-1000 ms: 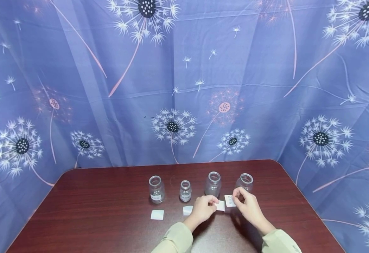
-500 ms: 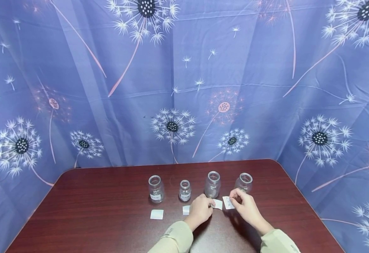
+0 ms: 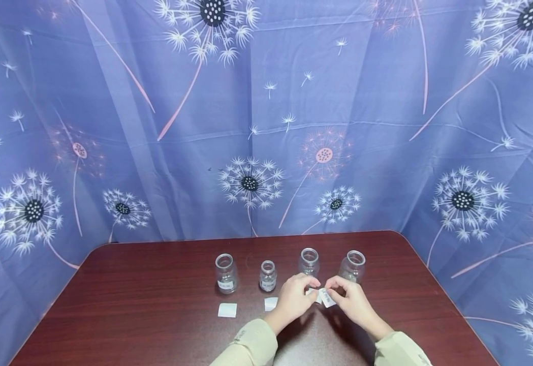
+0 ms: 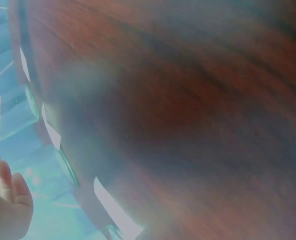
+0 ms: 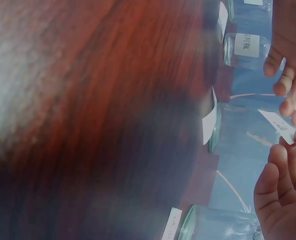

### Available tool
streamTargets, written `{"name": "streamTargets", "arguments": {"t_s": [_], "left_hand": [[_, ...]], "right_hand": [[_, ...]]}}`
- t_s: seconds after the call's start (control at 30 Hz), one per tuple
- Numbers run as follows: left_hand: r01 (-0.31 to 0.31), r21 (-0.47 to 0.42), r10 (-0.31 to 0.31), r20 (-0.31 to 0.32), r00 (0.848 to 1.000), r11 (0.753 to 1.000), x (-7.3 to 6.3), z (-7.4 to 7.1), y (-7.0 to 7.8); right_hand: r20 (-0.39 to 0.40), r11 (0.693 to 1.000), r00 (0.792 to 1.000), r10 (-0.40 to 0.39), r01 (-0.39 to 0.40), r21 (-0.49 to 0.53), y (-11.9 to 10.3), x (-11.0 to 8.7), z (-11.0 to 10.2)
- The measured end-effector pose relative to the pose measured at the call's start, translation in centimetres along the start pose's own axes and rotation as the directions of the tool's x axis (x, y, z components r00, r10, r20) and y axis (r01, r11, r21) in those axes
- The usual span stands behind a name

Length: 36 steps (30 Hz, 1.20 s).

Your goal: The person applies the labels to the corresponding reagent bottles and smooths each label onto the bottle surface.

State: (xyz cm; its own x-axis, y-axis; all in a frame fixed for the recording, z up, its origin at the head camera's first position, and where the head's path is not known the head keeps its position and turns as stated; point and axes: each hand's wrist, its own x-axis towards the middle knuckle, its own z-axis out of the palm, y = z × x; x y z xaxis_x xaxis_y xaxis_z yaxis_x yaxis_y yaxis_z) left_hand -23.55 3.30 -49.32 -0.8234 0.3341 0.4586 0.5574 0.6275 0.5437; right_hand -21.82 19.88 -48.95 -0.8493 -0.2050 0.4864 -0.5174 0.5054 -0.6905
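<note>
My right hand (image 3: 353, 305) pinches a small white label (image 3: 327, 298) with printed characters between thumb and finger. In the right wrist view the label (image 5: 279, 126) stands tilted, its printing facing that camera. Close on its left, my left hand (image 3: 295, 300) has its fingers and thumb bent and apart, and nothing shows between them. A white slip (image 3: 313, 295) lies between the hands, partly hidden by the left fingers. Behind the hands stand two clear glass jars, the third jar (image 3: 309, 261) and the rightmost jar (image 3: 353, 264), both partly covered by the fingers.
On the left, a larger glass jar (image 3: 226, 272) and a smaller one (image 3: 268, 274) bear white labels low on their fronts. White slips lie before them, one at left (image 3: 227, 310) and another (image 3: 271, 304) beside the left hand. A dandelion-print curtain (image 3: 179, 203) hangs behind the brown table (image 3: 133, 305).
My right hand has moved left with the label. My left fingers, earlier at the white slip, have lifted and spread toward the label. The jars stay put.
</note>
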Motion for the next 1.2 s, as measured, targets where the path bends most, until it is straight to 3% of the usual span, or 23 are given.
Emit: {"name": "streamTargets", "arguments": {"t_s": [0.33, 0.5, 0.67, 0.87, 1.2], "left_hand": [[-0.002, -0.057, 0.002, -0.002, 1.000, 0.998, -0.7, 0.5, 0.1], [0.056, -0.149, -0.062, -0.037, 0.997, 0.987, -1.0, 0.7, -0.4], [0.134, -0.246, -0.156, -0.074, 0.985, 0.960, -1.0, 0.9, -1.0], [0.209, -0.252, -0.237, -0.086, 0.968, 0.945, -0.8, 0.9, -1.1], [0.343, -0.124, -0.357, -0.109, 0.928, 0.931, -0.2, 1.4, -0.9]], "right_hand": [[0.050, 0.993, 0.996, -0.080, 0.075, 0.096, -0.1, -0.2, 0.4], [0.003, 0.998, 0.998, 0.068, -0.068, 0.015, -0.3, -0.2, 0.5], [-0.009, 0.971, 0.971, 0.238, -0.238, -0.019, -0.3, 0.1, 0.7], [0.008, 0.960, 0.960, 0.279, -0.279, -0.030, 0.2, 0.5, 1.1], [0.027, 0.944, 0.944, 0.328, -0.326, -0.053, 0.8, 1.4, 1.9]]}}
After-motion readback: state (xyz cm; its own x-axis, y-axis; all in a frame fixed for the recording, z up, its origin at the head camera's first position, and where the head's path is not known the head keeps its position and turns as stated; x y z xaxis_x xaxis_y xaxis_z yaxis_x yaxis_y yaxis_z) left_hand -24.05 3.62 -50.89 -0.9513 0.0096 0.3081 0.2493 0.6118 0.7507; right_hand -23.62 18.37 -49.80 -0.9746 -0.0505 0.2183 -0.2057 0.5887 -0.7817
